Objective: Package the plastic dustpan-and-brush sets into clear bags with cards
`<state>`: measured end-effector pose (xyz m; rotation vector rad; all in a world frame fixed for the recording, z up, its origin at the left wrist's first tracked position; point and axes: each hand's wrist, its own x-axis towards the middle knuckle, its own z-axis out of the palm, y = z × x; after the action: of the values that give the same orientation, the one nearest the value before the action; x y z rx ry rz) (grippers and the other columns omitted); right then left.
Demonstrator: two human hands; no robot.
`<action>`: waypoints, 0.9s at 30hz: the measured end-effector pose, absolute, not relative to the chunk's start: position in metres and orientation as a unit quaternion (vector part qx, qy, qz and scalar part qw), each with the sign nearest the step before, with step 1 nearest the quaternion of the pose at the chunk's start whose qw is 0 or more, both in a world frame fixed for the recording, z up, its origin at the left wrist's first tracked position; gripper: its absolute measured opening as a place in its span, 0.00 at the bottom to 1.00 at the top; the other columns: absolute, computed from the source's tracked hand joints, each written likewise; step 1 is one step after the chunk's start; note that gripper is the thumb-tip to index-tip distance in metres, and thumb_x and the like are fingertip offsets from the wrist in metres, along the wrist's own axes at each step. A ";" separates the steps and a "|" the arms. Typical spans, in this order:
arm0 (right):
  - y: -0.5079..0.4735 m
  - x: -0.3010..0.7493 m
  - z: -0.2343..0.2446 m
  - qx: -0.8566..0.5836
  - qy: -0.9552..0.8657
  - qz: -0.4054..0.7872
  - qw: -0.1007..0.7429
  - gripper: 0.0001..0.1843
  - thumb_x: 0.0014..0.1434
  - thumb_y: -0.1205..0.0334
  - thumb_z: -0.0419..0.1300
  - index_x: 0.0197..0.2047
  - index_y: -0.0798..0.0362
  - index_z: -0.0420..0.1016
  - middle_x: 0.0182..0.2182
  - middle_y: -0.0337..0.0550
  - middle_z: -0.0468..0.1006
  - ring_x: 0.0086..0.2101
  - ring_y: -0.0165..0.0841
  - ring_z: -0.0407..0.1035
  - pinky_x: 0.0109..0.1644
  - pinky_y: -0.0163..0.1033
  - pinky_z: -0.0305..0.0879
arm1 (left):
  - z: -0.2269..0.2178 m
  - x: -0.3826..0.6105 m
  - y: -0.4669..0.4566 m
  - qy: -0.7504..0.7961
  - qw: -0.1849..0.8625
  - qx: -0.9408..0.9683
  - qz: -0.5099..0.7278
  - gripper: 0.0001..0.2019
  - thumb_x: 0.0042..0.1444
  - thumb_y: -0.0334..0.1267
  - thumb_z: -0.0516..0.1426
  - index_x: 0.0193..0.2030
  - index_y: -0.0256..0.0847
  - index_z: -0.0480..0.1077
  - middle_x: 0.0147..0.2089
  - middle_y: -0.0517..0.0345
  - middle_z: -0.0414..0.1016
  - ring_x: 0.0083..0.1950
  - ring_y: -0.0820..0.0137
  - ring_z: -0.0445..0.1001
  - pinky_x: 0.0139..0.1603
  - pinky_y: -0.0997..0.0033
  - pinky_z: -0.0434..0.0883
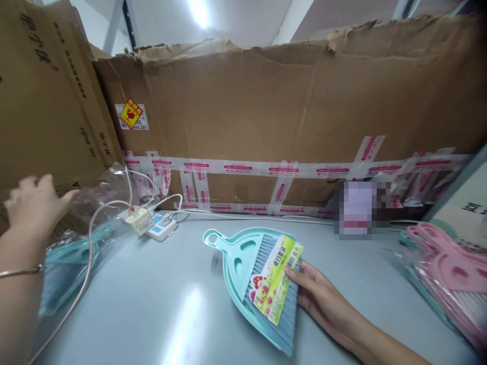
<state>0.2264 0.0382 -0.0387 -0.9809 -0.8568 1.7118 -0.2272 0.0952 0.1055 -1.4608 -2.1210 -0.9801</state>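
Observation:
My right hand (314,289) grips the right edge of a turquoise dustpan and brush set (236,268), thumb on top. A yellow-green printed card (274,284) wraps the brush's grey-blue bristles, and the set's looped handle points to the upper left. My left hand (34,205) is raised at the far left with fingers spread and nothing in it. It is close to the cardboard at the left and above another turquoise dustpan set (70,263) in clear plastic, which my forearm partly hides.
A tall taped cardboard wall (236,111) closes off the back of the grey table (152,304). A white plug adapter (140,220) and power strip (163,226) with loose cables sit at the left. Pink dustpan sets (452,274) in plastic lie at the right. One item at the back is blurred out.

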 end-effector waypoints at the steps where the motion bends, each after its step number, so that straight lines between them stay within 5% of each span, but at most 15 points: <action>1: 0.039 0.227 -0.039 -0.400 -0.350 0.701 0.475 0.21 0.48 0.57 0.66 0.45 0.54 0.71 0.41 0.47 0.79 0.40 0.39 0.74 0.46 0.44 0.70 | 0.105 -0.205 0.091 -0.732 0.257 -0.514 -0.365 0.31 0.56 0.52 0.51 0.59 0.30 0.55 0.68 0.35 0.42 0.65 0.38 0.43 0.60 0.36 0.46; 2: 0.039 0.227 -0.039 -0.398 -0.349 0.703 0.476 0.20 0.48 0.57 0.66 0.45 0.54 0.72 0.40 0.47 0.79 0.40 0.39 0.74 0.47 0.44 0.70 | 0.104 -0.181 0.087 -0.692 0.310 -0.496 -0.424 0.30 0.56 0.50 0.52 0.59 0.31 0.56 0.67 0.38 0.47 0.65 0.44 0.46 0.62 0.43 0.45; 4: 0.040 0.229 -0.039 -0.394 -0.346 0.703 0.481 0.19 0.48 0.58 0.67 0.43 0.54 0.72 0.41 0.48 0.79 0.40 0.39 0.74 0.47 0.43 0.70 | 0.095 -0.128 0.081 -0.630 0.205 -0.586 -0.466 0.25 0.58 0.48 0.51 0.57 0.35 0.60 0.62 0.45 0.59 0.64 0.55 0.54 0.63 0.54 0.50; 8: 0.039 0.231 -0.036 -0.384 -0.341 0.702 0.493 0.17 0.48 0.58 0.66 0.41 0.55 0.72 0.41 0.48 0.79 0.41 0.39 0.74 0.48 0.43 0.70 | 0.052 -0.045 0.075 -0.584 -0.362 -0.601 -0.409 0.31 0.47 0.49 0.61 0.58 0.44 0.60 0.59 0.45 0.64 0.54 0.56 0.67 0.51 0.60 0.67; 11: 0.039 0.234 -0.032 -0.371 -0.344 0.713 0.486 0.16 0.49 0.60 0.66 0.41 0.55 0.72 0.40 0.47 0.79 0.40 0.38 0.74 0.47 0.42 0.70 | 0.017 -0.016 0.074 -0.460 -0.615 -0.507 -0.391 0.22 0.50 0.47 0.59 0.50 0.41 0.65 0.49 0.47 0.71 0.42 0.66 0.73 0.37 0.70 0.72; 14: 0.046 0.243 -0.032 -0.389 -0.359 0.720 0.448 0.13 0.49 0.64 0.65 0.40 0.55 0.72 0.37 0.47 0.80 0.39 0.36 0.75 0.44 0.40 0.72 | -0.003 -0.006 0.075 -0.411 -0.664 -0.444 -0.440 0.15 0.50 0.40 0.60 0.45 0.39 0.68 0.33 0.58 0.72 0.28 0.76 0.70 0.25 0.80 0.69; 19: 0.079 0.276 -0.050 -0.498 -0.382 0.613 0.480 0.14 0.44 0.66 0.66 0.37 0.55 0.69 0.32 0.47 0.79 0.34 0.38 0.75 0.42 0.42 0.71 | -0.004 -0.010 0.078 -0.438 -0.637 -0.359 -0.522 0.12 0.50 0.28 0.56 0.43 0.35 0.69 0.24 0.63 0.67 0.23 0.79 0.69 0.28 0.81 0.73; 24: 0.095 0.282 -0.056 -0.603 -0.530 0.190 0.565 0.31 0.44 0.54 0.65 0.51 0.53 0.61 0.49 0.54 0.68 0.53 0.47 0.61 0.56 0.56 0.57 | 0.001 -0.017 0.076 -0.437 -0.626 -0.307 -0.568 0.11 0.51 0.25 0.53 0.42 0.37 0.66 0.24 0.63 0.68 0.24 0.79 0.72 0.29 0.82 0.74; 27: 0.082 0.252 -0.039 -0.519 -0.683 -0.018 0.514 0.23 0.52 0.53 0.59 0.50 0.53 0.63 0.48 0.53 0.63 0.53 0.46 0.58 0.57 0.56 0.53 | 0.004 -0.011 0.070 -0.425 -0.640 -0.319 -0.555 0.07 0.51 0.26 0.54 0.37 0.37 0.65 0.28 0.60 0.72 0.32 0.73 0.77 0.37 0.77 0.76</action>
<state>0.2519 0.0825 -0.0394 -1.2469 -1.6418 -0.0436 -0.0112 0.0696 0.0038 -1.8814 -2.5079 -3.2708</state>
